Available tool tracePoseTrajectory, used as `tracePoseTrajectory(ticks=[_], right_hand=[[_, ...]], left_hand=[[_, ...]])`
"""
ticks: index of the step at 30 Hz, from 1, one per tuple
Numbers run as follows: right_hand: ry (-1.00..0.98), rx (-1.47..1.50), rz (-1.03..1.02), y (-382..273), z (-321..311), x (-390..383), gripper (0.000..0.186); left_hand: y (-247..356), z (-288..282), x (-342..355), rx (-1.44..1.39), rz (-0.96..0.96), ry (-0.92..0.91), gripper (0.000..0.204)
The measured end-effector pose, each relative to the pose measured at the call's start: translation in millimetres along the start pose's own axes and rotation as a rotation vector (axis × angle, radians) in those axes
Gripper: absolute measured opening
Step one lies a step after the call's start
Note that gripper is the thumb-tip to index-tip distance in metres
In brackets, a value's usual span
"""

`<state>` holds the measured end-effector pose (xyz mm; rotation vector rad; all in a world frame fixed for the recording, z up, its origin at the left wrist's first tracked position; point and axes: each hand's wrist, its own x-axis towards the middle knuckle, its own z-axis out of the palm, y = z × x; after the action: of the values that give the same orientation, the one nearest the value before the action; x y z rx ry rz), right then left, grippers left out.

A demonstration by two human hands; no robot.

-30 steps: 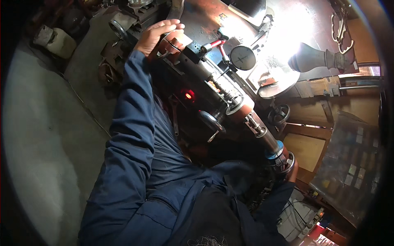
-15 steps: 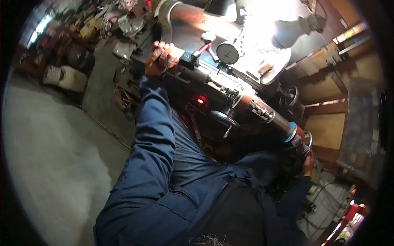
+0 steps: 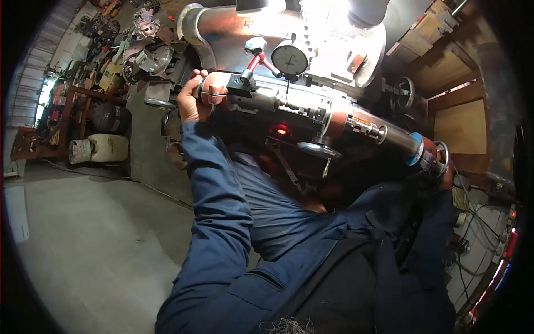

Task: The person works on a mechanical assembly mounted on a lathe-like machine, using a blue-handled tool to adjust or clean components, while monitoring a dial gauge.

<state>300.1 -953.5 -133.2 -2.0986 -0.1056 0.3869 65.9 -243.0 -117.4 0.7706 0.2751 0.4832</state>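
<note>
My left hand (image 3: 193, 100) is closed around the round left end of a long metal shaft assembly, beside an orange clamp (image 3: 216, 87). At the assembly's far right, my right hand (image 3: 446, 178) is at the rim of a small metal handwheel (image 3: 442, 157) and seems closed on it, its fingers partly hidden. Between the hands run a steel cylinder (image 3: 253, 101), a thin toothed section and a tube (image 3: 399, 143) with a blue ring. Over the shaft stands a dial gauge (image 3: 290, 60), its thin stem pointing down. A red jointed arm (image 3: 254, 67) stands left of the gauge.
Bright lamp light falls on the machine. A larger handwheel (image 3: 319, 149) with a crank handle sits below the shaft, near a red light (image 3: 281, 132) and a wrench (image 3: 286, 167). Another handwheel (image 3: 402, 94) is behind. A dirty white container (image 3: 100, 149) and piled parts are left; cables hang right.
The view has turned and shifted, so the machine appears more level and further left. Both hands stay at the same ends of the assembly.
</note>
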Motion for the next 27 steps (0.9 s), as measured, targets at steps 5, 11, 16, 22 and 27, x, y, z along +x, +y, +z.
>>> tracePoseTrajectory(ticks=[5, 11, 16, 22, 27], right_hand=[[0.029, 0.483, 0.024, 29.0, 7.5, -14.4, 0.047], [-0.068, 0.11, 0.167, 16.2, -4.0, -45.4, 0.035], [-0.052, 0.051, 0.021, -23.3, -15.1, -73.9, 0.037], [0.055, 0.187, 0.067, -73.4, -2.3, -78.9, 0.034], [0.103, 0.255, 0.053, -64.2, -17.2, -55.3, 0.031]], left_hand=[[2.4, 13.9, -8.9, 0.047, 0.011, 0.204, 0.025], [8.8, 30.0, -13.2, 0.238, -0.062, 0.189, 0.029], [11.5, 33.6, -8.7, 0.278, -0.077, 0.305, 0.035], [10.2, 37.6, -7.1, 0.263, -0.096, 0.261, 0.034], [9.6, 27.4, -3.9, 0.263, -0.097, 0.28, 0.031]])
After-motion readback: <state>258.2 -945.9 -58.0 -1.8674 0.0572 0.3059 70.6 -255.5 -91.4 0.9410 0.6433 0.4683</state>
